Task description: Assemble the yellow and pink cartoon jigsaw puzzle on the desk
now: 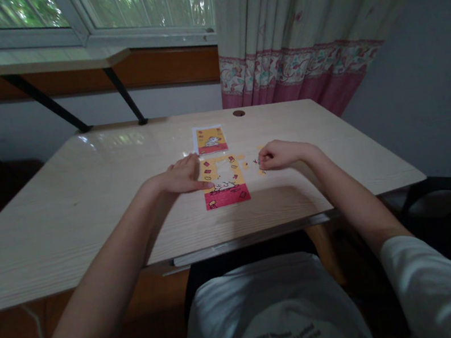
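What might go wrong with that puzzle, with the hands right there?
The left hand overlaps the left edge of the partly filled jigsaw puzzle, so a nudge might shift it out of line. Small loose pieces lie beside the right hand, so a careless sweep might scatter them across the desk.

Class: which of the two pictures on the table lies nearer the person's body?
The front picture, its edge partly under the left hand; the back picture lies beyond it, toward the window.
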The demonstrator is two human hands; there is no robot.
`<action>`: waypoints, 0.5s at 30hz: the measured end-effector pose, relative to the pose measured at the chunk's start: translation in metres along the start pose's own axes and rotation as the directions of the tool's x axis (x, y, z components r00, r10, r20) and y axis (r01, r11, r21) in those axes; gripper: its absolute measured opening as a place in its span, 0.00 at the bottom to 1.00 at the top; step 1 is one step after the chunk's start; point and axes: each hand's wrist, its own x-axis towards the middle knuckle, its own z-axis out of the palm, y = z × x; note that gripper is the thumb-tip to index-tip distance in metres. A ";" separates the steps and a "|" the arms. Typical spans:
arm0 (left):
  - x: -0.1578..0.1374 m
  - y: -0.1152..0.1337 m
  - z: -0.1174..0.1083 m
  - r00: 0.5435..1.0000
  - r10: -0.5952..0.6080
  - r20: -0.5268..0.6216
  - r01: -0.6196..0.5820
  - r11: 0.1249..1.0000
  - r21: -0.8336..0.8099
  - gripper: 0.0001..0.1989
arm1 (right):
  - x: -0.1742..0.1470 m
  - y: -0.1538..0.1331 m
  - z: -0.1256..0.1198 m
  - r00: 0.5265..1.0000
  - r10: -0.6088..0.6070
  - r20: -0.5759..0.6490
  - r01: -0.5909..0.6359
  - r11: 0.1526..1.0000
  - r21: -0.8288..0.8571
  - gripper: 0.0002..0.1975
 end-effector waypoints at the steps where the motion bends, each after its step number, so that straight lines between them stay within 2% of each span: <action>1: -0.001 -0.002 -0.002 0.999 -0.032 0.032 0.032 0.999 0.028 0.60 | 0.000 -0.002 0.001 1.000 -0.021 -0.013 0.021 1.000 0.023 0.08; 5: -0.003 -0.004 -0.008 0.991 -0.104 0.080 0.097 0.991 0.093 0.62 | 0.004 -0.017 0.011 0.992 -0.129 0.005 0.127 0.987 0.099 0.16; 10: -0.003 0.003 -0.010 0.981 -0.149 0.121 0.129 0.979 0.159 0.65 | 0.009 -0.037 0.024 0.968 -0.252 0.022 0.249 0.966 0.074 0.20; 15: -0.003 0.013 -0.010 0.984 -0.122 0.130 0.101 0.983 0.153 0.63 | 0.011 -0.045 0.030 0.954 -0.295 0.048 0.293 0.955 0.041 0.22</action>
